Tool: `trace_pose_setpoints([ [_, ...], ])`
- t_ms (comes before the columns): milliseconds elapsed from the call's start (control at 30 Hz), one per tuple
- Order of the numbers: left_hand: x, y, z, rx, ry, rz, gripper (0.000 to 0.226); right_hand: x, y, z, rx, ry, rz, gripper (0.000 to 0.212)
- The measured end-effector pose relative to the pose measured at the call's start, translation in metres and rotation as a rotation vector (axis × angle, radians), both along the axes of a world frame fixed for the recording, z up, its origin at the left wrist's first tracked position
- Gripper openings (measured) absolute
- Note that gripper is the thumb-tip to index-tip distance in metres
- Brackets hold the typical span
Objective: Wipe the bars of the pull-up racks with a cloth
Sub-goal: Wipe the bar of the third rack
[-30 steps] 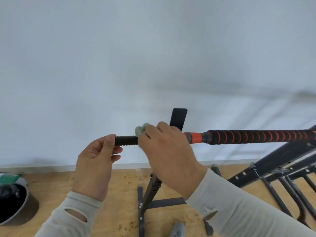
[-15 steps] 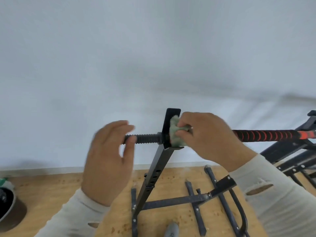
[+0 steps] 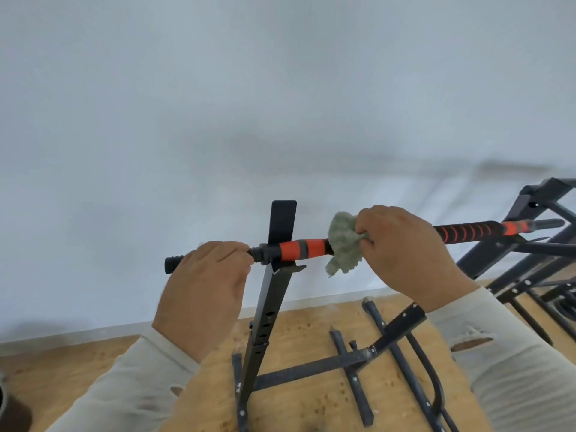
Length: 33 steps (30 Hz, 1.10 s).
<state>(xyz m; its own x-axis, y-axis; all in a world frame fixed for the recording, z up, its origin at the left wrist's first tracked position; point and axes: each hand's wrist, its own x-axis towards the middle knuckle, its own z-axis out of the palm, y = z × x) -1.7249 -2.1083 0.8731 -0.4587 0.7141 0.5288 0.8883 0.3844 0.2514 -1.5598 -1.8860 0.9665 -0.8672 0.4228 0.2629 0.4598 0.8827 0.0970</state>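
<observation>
Head view: our left hand grips the black-and-orange padded bar's end; our right hand clutches the fluffy pale-green cloth around it. Hard rubbing could roll the bar off its black steel upright.

The floor is bare wood board, light brown and flecked, meeting a white wall along a pale skirting strip at its far edge. On it stands the black steel frame of a pull-up rack, its upright post rising from flat base rails that lie across the boards. At the right edge a second black rack frame rests on the floor. At the near left corner sits part of a dark round container, mostly cut off.
</observation>
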Motion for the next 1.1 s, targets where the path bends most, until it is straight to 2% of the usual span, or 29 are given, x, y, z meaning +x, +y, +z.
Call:
trace_pose_setpoints([
  [67, 0.004, 0.0, 0.003, 0.034, 0.012, 0.017, 0.009, 0.008, -0.002, 0.004, -0.12, 0.103, -0.044, 0.005],
  [167, 0.019, 0.0, 0.014, 0.065, -0.119, 0.07, 0.039, 0.016, -0.01, 0.01, -0.437, 0.299, -0.073, 0.009],
  [267, 0.043, 0.002, 0.034, 0.235, -0.289, 0.04, 0.038, 0.022, -0.027, 0.015, -0.739, 0.454, -0.031, 0.011],
  [367, 0.077, 0.004, 0.056, 0.326, -0.555, -0.112, 0.043, 0.031, -0.046, 0.016, -0.973, 0.465, 0.087, 0.016],
  [433, 0.099, 0.008, 0.064, 0.313, -0.635, -0.183, 0.051, 0.039, -0.054, 0.012, -1.115, 0.446, 0.193, 0.019],
  [500, 0.117, 0.011, 0.067, 0.338, -0.603, -0.122, 0.032, 0.047, -0.059, 0.006, -1.236, 0.459, 0.243, 0.022],
  [567, 0.127, 0.013, 0.071, 0.366, -0.636, -0.022, 0.011, 0.051, -0.058, -0.001, -1.391, 0.461, 0.193, 0.028],
  [633, 0.134, 0.017, 0.073, 0.347, -0.689, 0.059, 0.03, 0.054, -0.051, -0.008, -1.559, 0.389, 0.089, 0.041],
  [733, 0.145, 0.021, 0.074, 0.326, -0.89, 0.118, 0.065, 0.061, -0.039, -0.019, -1.597, 0.234, 0.098, 0.062],
  [800, 0.154, 0.023, 0.073, 0.349, -1.06, 0.14, 0.07, 0.07, -0.034, -0.025, -1.548, 0.168, 0.184, 0.064],
  [900, 0.169, 0.028, 0.076, 0.472, -1.302, 0.168, 0.058, 0.085, -0.029, -0.03, -1.577, 0.145, 0.255, 0.036],
  [967, 0.178, 0.029, 0.076, 0.547, -1.38, 0.151, 0.055, 0.092, -0.029, -0.03, -1.786, 0.235, 0.206, 0.032],
  [1033, 0.186, 0.029, 0.072, 0.622, -1.413, 0.124, 0.055, 0.097, -0.027, -0.03, -2.088, 0.371, 0.082, 0.041],
  [1100, 0.193, 0.032, 0.071, 0.689, -1.47, 0.087, 0.059, 0.102, -0.023, -0.031, -2.378, 0.483, 0.044, 0.053],
])
